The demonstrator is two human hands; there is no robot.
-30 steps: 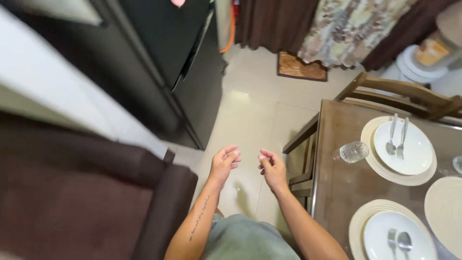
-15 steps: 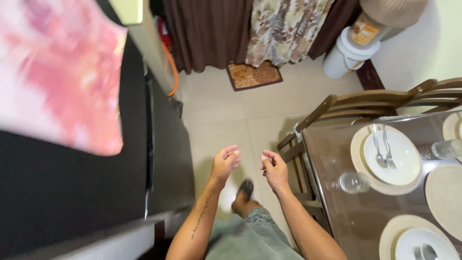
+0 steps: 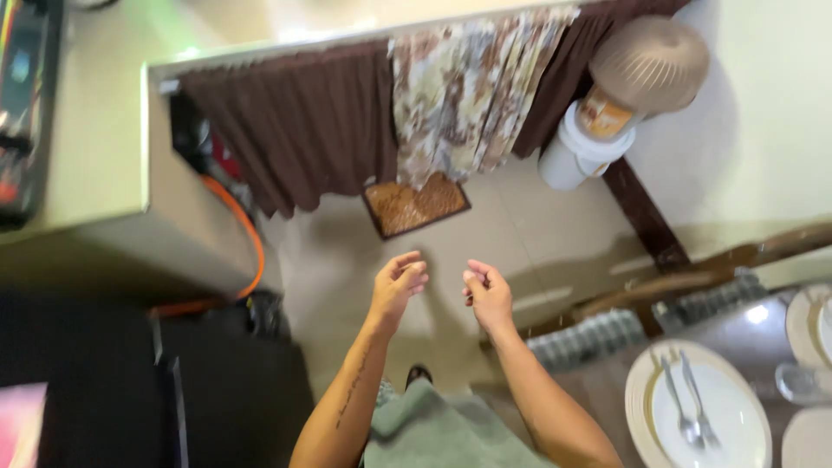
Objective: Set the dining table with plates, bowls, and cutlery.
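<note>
Both hands are up in front of the person, mid-frame, and both are empty. The left hand (image 3: pixel 398 282) has its fingers curled loosely inward, grip half closed on nothing; the right hand (image 3: pixel 487 290) mirrors it just beside, thumb and fingertips pinched lightly together, again on nothing. The two hands stay near each other without touching, much as they were a second ago — the pose hasn't changed at all.

What has changed is the view. A second ago the bench filled the right side with two set places and a glass in plain sight; now it has slid down into the lower right corner, and the person has turned away from it toward the far wall. Only one full plate (image 3: pixel 709 414) shows there, with a fork and spoon (image 3: pixel 689 400) lying on it, on a pale round mat; the glass (image 3: pixel 797 381) sits just right of it, blurred. The chair backs (image 3: pixel 598 334) are smeared with motion. So the hands are now well apart from anything on the bench, and nothing is within their reach but open floor (image 3: pixel 520 225).

Ahead, upper middle, hang brown curtains (image 3: pixel 303 121) and a floral one (image 3: pixel 464 87), with a small mat (image 3: pixel 416 205) on the floor below. A white bucket (image 3: pixel 576 152) under a ribbed dome cover stands upper right. An orange hose (image 3: pixel 247 238) curves down the left, beside a pale counter (image 3: pixel 95 156).
</note>
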